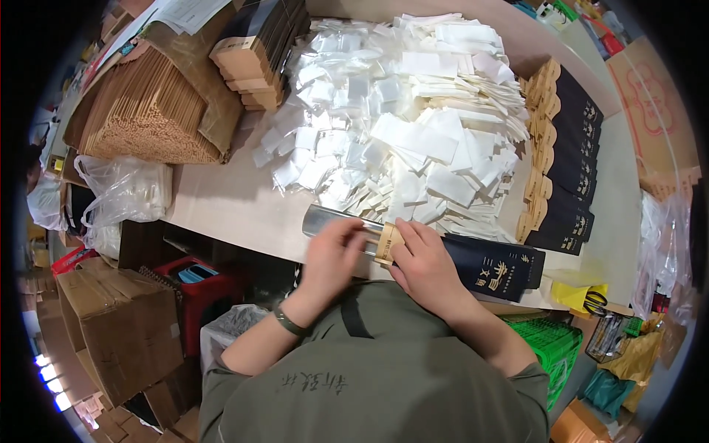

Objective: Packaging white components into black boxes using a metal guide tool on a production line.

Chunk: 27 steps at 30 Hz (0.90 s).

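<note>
Dark packet (pixel 491 266) w/ tan end is held at near edge of table (pixel 221 193); its dark body is seen running R from under R hand (pixel 427 257). By R hand it's gripped beside the tan end, fingers bent over. L hand (pixel 336 255) is blurred, fingers curled just L of tan end, near a shiny grey strip (pixel 319 219); whether anything's pinched can't be told. White packets (pixel 447 140) are heaped beyond; more dark packets (pixel 570 159) are lined up far R.

White packet heap (pixel 436 140) blocks straight ahead; the tabletop (pixel 225 198) leaves passage leftward.
</note>
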{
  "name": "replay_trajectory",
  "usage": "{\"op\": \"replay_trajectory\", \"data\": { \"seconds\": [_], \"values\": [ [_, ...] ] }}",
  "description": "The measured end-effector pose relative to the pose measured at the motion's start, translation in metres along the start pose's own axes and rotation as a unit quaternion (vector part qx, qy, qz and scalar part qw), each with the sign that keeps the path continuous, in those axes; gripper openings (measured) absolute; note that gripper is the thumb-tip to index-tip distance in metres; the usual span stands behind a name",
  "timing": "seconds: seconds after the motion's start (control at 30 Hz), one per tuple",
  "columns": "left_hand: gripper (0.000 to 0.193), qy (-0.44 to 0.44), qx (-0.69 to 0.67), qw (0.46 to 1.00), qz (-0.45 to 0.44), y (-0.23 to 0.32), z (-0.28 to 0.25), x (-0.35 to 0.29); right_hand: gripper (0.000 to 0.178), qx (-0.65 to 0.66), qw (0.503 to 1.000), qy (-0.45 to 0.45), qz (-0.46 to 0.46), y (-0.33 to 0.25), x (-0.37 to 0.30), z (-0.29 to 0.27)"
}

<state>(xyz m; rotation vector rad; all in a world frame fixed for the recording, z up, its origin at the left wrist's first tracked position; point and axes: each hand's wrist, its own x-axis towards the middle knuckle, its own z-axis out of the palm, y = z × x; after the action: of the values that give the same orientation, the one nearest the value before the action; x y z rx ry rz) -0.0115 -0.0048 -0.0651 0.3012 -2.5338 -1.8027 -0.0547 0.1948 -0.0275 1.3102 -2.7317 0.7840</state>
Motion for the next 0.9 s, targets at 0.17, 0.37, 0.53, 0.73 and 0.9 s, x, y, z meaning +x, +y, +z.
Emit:
{"op": "replay_trajectory", "data": {
  "seconds": [0.17, 0.37, 0.53, 0.73, 0.9],
  "values": [
    [0.059, -0.206, -0.142, 0.968, -0.022, 0.030, -0.010, 0.000, 0.043, 0.029, 1.000, -0.005, -0.004, 0.005, -0.002, -0.010],
    [0.061, -0.077, 0.380, 0.860, 0.332, 0.033, -0.034, 0.008, 0.021, 0.038, 0.988, 0.037, -0.146, 0.001, 0.017, -0.032],
    [0.042, -0.089, 0.398, 0.892, 0.193, 0.035, -0.041, 0.020, 0.021, -0.015, 0.987, 0.039, 0.154, 0.112, -0.006, -0.100],
    [0.042, -0.340, 0.000, 0.939, 0.047, 0.065, -0.015, 0.000, 0.039, 0.069, 0.988, -0.133, 0.034, 0.055, -0.046, -0.088],
    [0.051, -0.448, 0.033, 0.891, 0.057, 0.077, 0.007, 0.001, 0.047, 0.005, 0.990, -0.138, 0.009, 0.037, -0.017, -0.042]
  ]
}}
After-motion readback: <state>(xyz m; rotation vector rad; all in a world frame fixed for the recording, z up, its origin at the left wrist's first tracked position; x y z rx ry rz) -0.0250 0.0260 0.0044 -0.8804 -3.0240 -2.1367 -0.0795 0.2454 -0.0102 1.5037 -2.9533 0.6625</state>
